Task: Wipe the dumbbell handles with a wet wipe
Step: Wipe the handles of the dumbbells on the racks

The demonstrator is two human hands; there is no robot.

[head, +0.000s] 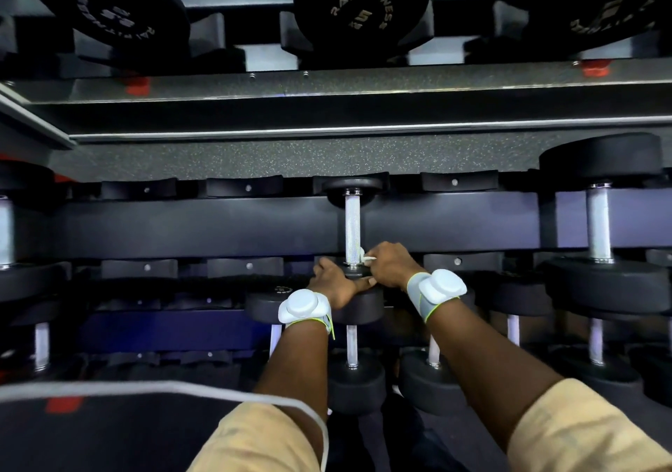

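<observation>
A small black dumbbell lies on the middle shelf of the rack, its silver knurled handle (352,230) pointing away from me. My right hand (391,266) pinches a white wet wipe (364,258) against the near end of that handle. My left hand (334,282) grips the dumbbell's near black head (363,306) from the left. Both wrists carry white sensor bands.
Larger dumbbells (600,224) lie to the right and left on the same shelf. More dumbbells (354,373) sit on the lower shelf under my arms. Big black heads (360,2) line the upper shelf above a grey rail (327,108). A white cable (218,390) crosses the lower left.
</observation>
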